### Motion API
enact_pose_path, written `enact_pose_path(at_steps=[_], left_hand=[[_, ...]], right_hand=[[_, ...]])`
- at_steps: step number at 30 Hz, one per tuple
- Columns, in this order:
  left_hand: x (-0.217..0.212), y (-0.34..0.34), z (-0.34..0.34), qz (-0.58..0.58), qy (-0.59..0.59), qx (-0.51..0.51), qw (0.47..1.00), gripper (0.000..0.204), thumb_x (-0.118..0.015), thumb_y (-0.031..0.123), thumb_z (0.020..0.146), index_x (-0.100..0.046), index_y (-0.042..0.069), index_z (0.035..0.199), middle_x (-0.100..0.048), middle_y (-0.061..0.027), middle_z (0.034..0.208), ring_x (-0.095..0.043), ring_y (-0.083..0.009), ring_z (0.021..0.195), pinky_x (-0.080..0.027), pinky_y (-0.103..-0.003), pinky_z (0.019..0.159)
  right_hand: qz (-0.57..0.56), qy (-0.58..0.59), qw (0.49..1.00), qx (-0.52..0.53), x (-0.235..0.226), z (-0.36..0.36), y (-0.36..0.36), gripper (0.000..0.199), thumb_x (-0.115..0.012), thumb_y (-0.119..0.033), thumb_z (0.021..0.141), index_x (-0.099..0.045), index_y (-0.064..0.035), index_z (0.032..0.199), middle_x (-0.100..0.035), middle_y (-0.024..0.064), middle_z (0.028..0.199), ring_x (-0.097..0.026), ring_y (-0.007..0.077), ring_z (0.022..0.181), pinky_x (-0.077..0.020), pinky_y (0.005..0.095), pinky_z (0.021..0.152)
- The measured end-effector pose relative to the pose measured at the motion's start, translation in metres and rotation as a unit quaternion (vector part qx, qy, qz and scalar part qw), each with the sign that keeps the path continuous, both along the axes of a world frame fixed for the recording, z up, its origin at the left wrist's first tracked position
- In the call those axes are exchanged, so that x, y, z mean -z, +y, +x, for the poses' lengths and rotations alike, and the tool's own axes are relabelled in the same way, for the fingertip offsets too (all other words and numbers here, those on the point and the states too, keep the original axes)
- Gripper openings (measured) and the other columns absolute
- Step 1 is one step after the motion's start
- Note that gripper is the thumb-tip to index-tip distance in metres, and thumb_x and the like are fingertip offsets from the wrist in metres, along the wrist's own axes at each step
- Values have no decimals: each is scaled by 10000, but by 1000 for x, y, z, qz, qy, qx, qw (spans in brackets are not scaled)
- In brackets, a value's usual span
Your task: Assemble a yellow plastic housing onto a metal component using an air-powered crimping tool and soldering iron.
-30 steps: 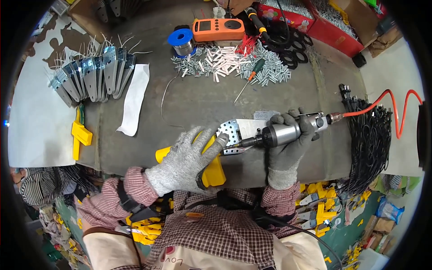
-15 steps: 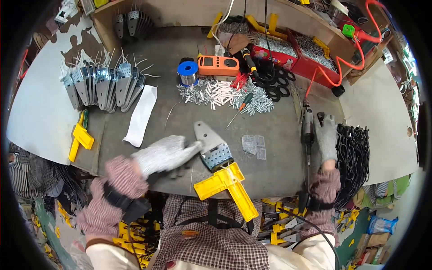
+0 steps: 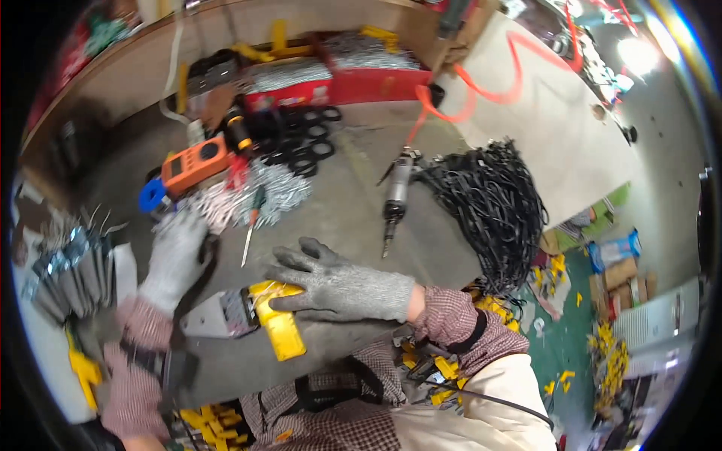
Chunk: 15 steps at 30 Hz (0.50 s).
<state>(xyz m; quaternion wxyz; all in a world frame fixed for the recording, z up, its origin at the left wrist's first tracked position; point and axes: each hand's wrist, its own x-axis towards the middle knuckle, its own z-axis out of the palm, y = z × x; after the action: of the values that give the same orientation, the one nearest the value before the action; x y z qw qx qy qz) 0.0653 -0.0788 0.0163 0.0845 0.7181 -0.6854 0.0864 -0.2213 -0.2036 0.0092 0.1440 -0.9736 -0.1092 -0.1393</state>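
Dark grey work table [image 3: 353, 214] fills the middle, and behind it stand two red boxes [image 3: 380, 85] filled with small metal parts. On its near part lies a grey metal plate [image 3: 210, 316] with a narrow, rounded end, which points to the left; its other end meets a yellow plastic piece [image 3: 283, 334]. Right hand [image 3: 335, 286], in a grey knitted glove, is over this piece, its fingers spread wide, and the thumb appears to rest on the yellow plastic. Left hand [image 3: 174, 252], gloved the same, reaches to the near edge of a heap of small silvery screws [image 3: 282, 194] and pale pink sticks [image 3: 218, 207]; its fingers are blurred, so one cannot tell if they hold something. Near it are an orange meter [image 3: 194, 167], a blue spool [image 3: 153, 195] and a thin screwdriver [image 3: 248, 242] (its tip is toward the person). Well apart to the right, a silver and black air driver [image 3: 398, 192] lies on the table, joined to a coiled orange hose [image 3: 496, 95], just beside a large bundle of black cables [image 3: 489, 210].
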Motion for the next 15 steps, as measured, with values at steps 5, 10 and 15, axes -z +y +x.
enact_pose_path(at_steps=[5, 10, 15], left_hand=[[19, 51, -21, -137, 298, -74, 942, 139, -621, 9, 813, -580, 6, 945, -575, -135, 890, -579, -280, 877, -476, -379, 829], [28, 46, -62, -66, 574, -83, 812, 53, -566, -15, 927, -578, -3, 978, -592, -78, 930, -589, -170, 887, -485, -299, 819], [35, 61, -59, -118, 437, -78, 888, 87, -532, 53, 981, -588, 7, 1029, -633, -132, 924, -644, -246, 859, -512, -345, 803]], right_hand=[[-197, -45, 838, 507, -42, -113, -94, 271, -664, -169, 885, -624, -9, 1099, -621, 186, 1144, -610, 370, 1029, -519, 428, 867], [-52, 23, 707, 705, -13, -238, -166, 194, -657, -162, 926, -570, -36, 1047, -660, 217, 977, -650, 421, 958, -528, 493, 809], [-63, -198, 641, 739, -51, -199, -155, 212, -472, -186, 1045, -539, -9, 1142, -669, 255, 848, -665, 459, 831, -522, 494, 749]])
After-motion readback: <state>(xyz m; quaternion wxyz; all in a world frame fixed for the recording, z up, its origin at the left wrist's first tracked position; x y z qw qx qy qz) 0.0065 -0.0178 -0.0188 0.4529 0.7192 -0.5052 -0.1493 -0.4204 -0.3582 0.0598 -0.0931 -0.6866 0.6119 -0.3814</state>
